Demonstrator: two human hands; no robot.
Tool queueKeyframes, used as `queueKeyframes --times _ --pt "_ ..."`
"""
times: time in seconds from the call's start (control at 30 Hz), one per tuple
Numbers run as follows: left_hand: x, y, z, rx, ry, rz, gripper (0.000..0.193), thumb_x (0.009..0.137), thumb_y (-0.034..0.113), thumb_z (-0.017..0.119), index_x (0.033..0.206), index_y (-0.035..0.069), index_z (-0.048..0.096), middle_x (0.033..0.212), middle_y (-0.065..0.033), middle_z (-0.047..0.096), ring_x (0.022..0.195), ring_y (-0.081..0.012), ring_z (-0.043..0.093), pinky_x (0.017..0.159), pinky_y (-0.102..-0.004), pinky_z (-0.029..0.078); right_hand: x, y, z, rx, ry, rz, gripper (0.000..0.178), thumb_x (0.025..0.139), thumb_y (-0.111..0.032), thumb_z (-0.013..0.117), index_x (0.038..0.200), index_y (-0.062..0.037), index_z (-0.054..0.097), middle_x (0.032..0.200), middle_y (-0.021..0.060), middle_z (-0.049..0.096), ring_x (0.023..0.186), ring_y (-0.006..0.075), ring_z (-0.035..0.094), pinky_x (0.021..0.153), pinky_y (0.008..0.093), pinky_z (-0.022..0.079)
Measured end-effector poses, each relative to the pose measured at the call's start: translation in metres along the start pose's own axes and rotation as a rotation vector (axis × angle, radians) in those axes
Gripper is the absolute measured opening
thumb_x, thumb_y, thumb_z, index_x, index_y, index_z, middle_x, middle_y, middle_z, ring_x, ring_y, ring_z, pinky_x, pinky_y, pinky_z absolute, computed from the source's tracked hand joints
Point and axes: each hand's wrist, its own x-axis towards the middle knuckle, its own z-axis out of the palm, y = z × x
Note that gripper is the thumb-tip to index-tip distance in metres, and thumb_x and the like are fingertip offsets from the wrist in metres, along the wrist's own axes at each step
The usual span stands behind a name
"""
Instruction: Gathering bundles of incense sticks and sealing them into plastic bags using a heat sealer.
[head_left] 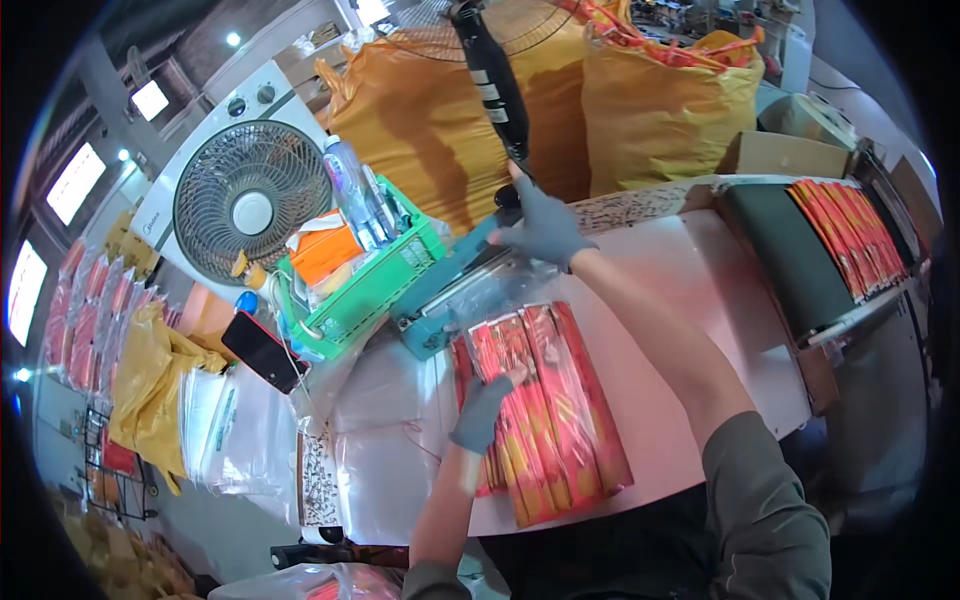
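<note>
Head: red packets near front edge of pale table, bare rightward

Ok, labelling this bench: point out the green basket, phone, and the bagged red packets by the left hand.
Green basket [385,284], head view: near wall.
Phone [260,350], head view: dark screen.
Bagged red packets [547,412], head view: upper face.

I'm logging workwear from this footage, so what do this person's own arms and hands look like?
The left hand and right hand wear grey gloves that leave the left thumb's tip uncovered. The dark grey right sleeve looks creased; the left sleeve is similarly dark. Both forearms are partly bare.
</note>
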Motion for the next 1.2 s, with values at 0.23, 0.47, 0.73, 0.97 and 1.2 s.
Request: queueKeyframes --times 0.23,0.47,0.73,0.97,1.2 --pt "0.070 -0.008 -0.048 -0.258 0.116 0.137 0.035 0.085 0.019 0.063 0.115 0.002 0.059 0.108 -0.0059 0.063 0.098 -0.0166 0.060 0.087 -0.0299 0.046 0.032 0.000 0.012 0.047 -0.013 -0.178 0.043 0.081 -0.040 0.065 0.112 -0.0097 0.061 0.099 0.0192 0.059 0.086 0.0359 0.062 0.075 0.0411 0.049" --pt "0.064 0.000 -0.043 -0.251 0.132 0.177 0.033 0.086 0.014 0.060 0.117 0.002 0.057 0.107 -0.0045 0.062 0.096 -0.0145 0.060 0.085 -0.0291 0.047 0.019 0.036 0.044 -0.274 -0.200 -0.047 0.024 0.088 -0.035 0.056 0.087 -0.0119 0.059 0.100 0.0162 0.056 0.082 0.0383 0.059 0.068 0.0465 0.047" --pt "0.072 -0.009 -0.036 -0.245 0.136 0.255 0.019 0.086 0.020 0.064 0.098 0.005 0.063 0.092 -0.0021 0.064 0.085 -0.0110 0.059 0.078 -0.0270 0.047 0.018 0.031 0.042 -0.359 -0.239 -0.035 0.017 0.087 -0.027 0.056 0.092 -0.0110 0.057 0.096 0.0165 0.056 0.086 0.0379 0.058 0.071 0.0455 0.047" --pt "0.048 -0.006 -0.051 0.643 0.210 0.362 0.041 0.090 0.040 0.054 0.105 0.002 0.058 0.091 -0.0136 0.064 0.089 -0.0281 0.059 0.085 -0.0354 0.043 -0.079 0.049 -0.005 -0.194 -0.309 -0.078 0.087 0.085 -0.037 0.061 0.148 -0.0235 0.003 0.110 0.0241 0.056 0.088 0.0390 0.062 0.071 0.0452 0.051" --pt "-0.029 -0.001 -0.038 0.450 0.266 0.466 0.045 0.085 0.031 0.062 0.117 -0.001 0.055 0.101 -0.0145 0.061 0.090 -0.0270 0.061 0.082 -0.0354 0.048 -0.189 -0.014 -0.028 0.861 -0.718 0.517 0.068 0.084 -0.025 0.066 0.137 0.0008 0.033 0.129 0.0121 0.049 0.116 0.0191 0.048 0.097 0.0322 0.041"
